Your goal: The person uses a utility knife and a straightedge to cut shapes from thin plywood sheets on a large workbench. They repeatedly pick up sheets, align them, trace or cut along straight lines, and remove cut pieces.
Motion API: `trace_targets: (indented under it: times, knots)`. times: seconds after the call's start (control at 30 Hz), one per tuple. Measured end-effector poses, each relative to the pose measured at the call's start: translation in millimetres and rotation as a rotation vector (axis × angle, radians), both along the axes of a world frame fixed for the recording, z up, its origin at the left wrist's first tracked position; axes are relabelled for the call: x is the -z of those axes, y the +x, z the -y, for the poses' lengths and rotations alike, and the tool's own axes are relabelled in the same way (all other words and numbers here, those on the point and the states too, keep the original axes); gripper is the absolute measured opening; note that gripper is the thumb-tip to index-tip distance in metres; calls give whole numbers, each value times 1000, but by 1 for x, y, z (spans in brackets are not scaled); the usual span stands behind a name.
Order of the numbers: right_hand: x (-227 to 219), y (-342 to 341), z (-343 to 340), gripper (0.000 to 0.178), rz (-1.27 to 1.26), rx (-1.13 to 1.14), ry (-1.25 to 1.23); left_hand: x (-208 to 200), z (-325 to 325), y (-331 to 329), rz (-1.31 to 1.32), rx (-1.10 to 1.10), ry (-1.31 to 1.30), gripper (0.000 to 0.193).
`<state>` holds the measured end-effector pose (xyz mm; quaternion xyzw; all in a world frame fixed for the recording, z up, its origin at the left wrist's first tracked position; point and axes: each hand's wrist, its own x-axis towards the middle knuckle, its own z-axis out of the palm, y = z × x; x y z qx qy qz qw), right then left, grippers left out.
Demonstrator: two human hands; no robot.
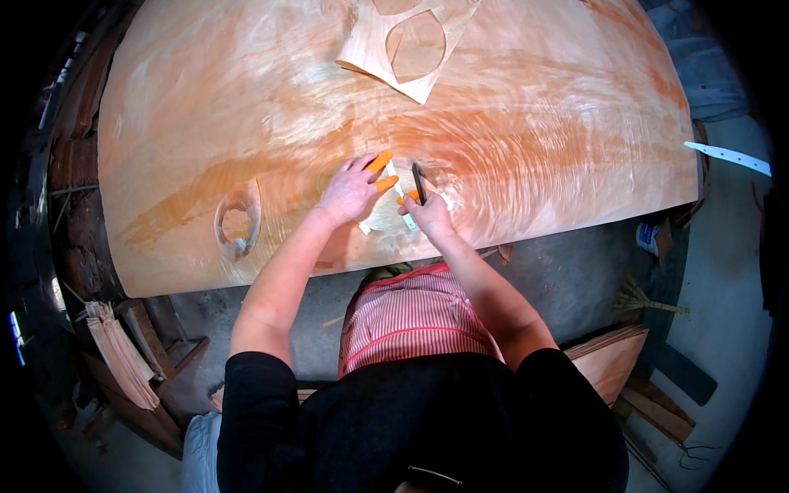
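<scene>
strip (409, 220), thin and white, lies slantwise on the wood sheet, its lower end toward the person. at the strip's left the left hand (348, 189) is spread, gripping nothing, its fingers pressing down; orange covers (385, 183) on two fingers meet the strip, likely to keep it from sliding on smooth wood. just right of the strip the right hand (433, 215) is closed round a slim dark tool (418, 181) — held by its nearer end and tilted close to the strip, perhaps so the edge can guide it. whether the tool touches wood cannot be made out.

the wood sheet (534, 148) spreads all round the strip, pale orange with rippling grain. to the strip's left it bears an oval patch (251, 215) with a ragged middle; beyond the strip lies a loose veneer piece (374, 41) with a leaf-shaped opening.

on the strip's near side come a striped apron (419, 320) and grey floor (567, 255). farther off, right of the strip, are a white tub (648, 238), a small broom (637, 297) and a perforated band (727, 156) — and, well to its left, stacked timber (123, 353).
</scene>
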<state>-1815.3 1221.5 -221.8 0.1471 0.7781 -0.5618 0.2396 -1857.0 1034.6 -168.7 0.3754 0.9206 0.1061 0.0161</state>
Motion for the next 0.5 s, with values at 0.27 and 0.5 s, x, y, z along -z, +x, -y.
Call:
trace_targets:
  times: [0.27,0.5]
  knots:
    - [-16,-19,-20,23,-42,-257,204,-2,-2,-2,29,-3,17,41]
    - [-23,-20,-40,23,-2,-380,297,-2,0,-1,-2,-9,10,34]
